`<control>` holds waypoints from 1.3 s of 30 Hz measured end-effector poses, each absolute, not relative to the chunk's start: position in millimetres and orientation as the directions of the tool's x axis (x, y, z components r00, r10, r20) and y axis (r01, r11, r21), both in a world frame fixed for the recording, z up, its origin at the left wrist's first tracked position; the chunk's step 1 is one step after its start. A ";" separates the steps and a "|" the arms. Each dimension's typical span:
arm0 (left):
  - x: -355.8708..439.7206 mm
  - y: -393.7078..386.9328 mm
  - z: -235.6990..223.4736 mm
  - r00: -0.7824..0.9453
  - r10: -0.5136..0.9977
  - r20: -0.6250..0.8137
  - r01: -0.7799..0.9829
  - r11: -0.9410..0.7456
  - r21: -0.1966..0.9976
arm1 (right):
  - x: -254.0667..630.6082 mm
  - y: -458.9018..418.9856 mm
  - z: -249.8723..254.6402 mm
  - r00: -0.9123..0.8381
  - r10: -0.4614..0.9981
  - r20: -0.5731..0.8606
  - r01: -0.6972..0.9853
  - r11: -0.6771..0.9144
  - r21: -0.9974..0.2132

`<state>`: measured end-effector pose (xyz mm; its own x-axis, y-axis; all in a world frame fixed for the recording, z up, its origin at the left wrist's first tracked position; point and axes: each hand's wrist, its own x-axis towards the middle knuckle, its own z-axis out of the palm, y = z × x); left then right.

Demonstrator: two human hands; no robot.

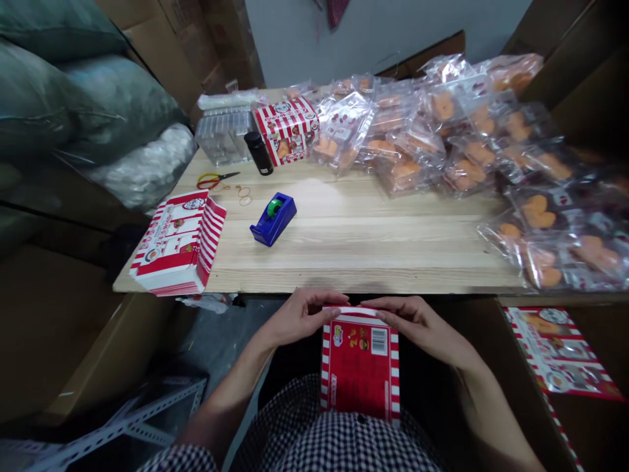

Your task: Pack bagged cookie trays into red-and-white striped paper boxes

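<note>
A red and white striped carton [360, 367] stands on my lap, just below the front edge of the wooden table [373, 255]. My left hand [299, 318] grips its top left corner with fingers curled over the flap. My right hand [417, 324] holds the top right edge, fingers pressed along the flap. A barcode shows on the face turned toward me.
A stack of flat striped cartons [179, 242] lies at the table's left front. A blue tape dispenser [273, 218], scissors [216, 178], rubber bands [244, 195], a black bottle [259, 153] and an assembled carton [286, 130] sit behind. Several clear bags of orange items [442, 137] fill the right. A box [557, 351] holds cartons.
</note>
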<state>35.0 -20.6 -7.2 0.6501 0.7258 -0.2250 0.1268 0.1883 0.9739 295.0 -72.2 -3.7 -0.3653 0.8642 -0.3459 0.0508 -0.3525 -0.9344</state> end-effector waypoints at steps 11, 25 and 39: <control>41.0 -7.9 -6.1 0.641 0.722 -0.260 0.230 0.142 0.963 | 286.1 -63.0 -1.5 -0.283 0.907 -0.311 -0.021 -0.330 -0.944; 30.4 -40.7 17.6 0.700 0.714 -0.024 0.317 -0.280 0.906 | 298.0 -85.4 -3.7 -0.346 0.887 -0.306 0.058 -0.305 -0.950; 28.6 -49.2 15.1 0.696 0.716 -0.061 0.269 -0.181 0.946 | 289.4 -99.2 -5.9 -0.235 0.934 -0.271 0.072 -0.261 -0.963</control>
<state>28.6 -49.2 15.1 0.6958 0.7156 -0.0605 0.2687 -0.1813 0.9460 289.4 -99.2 -5.9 -0.2348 0.9335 -0.2709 0.0721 -0.2612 -0.9626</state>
